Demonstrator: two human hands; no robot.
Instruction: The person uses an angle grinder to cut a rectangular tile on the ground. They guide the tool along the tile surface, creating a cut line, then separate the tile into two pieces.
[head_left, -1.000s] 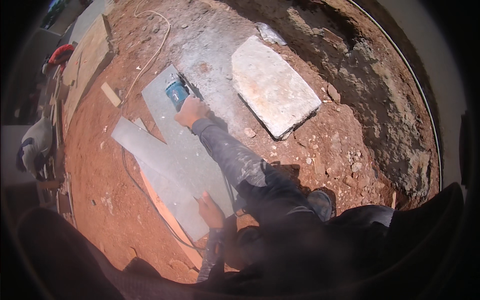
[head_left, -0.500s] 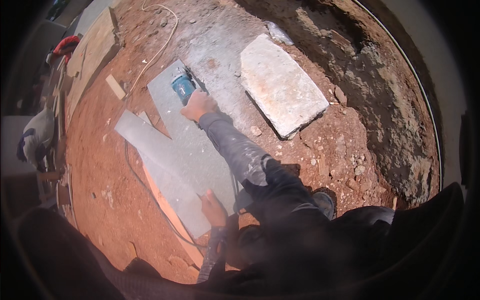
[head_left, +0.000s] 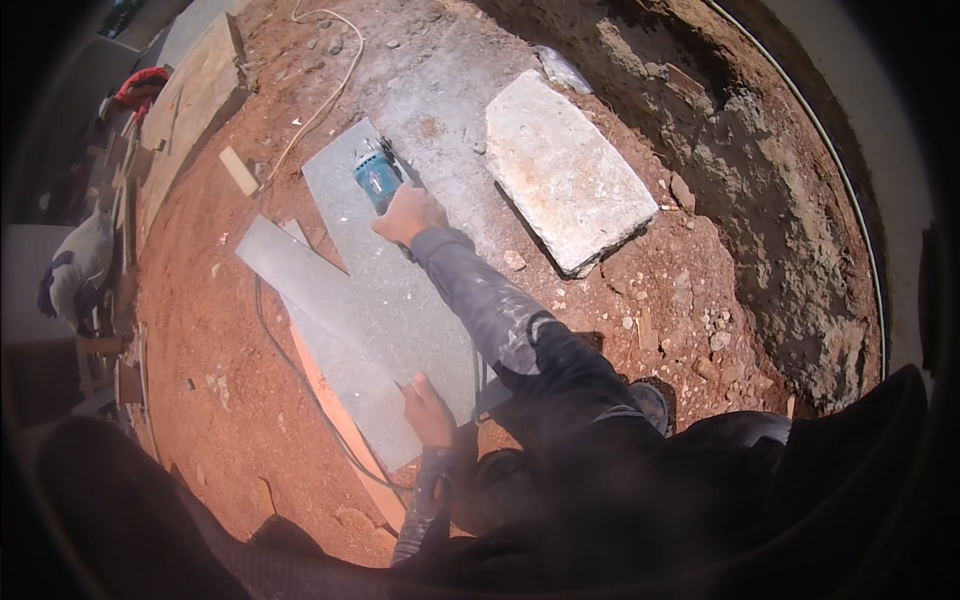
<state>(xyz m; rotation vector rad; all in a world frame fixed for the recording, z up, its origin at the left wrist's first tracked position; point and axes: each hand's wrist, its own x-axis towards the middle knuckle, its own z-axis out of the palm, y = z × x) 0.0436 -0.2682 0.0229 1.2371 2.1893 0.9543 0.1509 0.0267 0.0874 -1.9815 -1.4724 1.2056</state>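
Note:
My right hand [head_left: 412, 213], with the arm stretched forward, is closed around a teal power cutter [head_left: 377, 178]. The cutter rests at the far end of a grey stone slab [head_left: 400, 285], close to its right edge; its blade is hard to make out. Nearer to me, my left hand [head_left: 428, 410] is closed above the near part of the grey pieces. A thin dark tip shows by its fingers, too small to name. A paler grey strip [head_left: 300, 280] lies along the slab's left side, parted from it at the far end in a V-shaped gap.
Under the grey pieces runs an orange-brown board [head_left: 345, 425], with a dark cable [head_left: 290, 365] beside it. A thick pale stone slab [head_left: 565, 170] lies to the right, before a rough trench edge [head_left: 760, 200]. Stacked slabs [head_left: 195, 105] and a person in white [head_left: 85, 265] are at left.
The cutter and my right hand have shifted very slightly nearer along the slab. The whole view has moved a little, and my left hand stays in about the same place.

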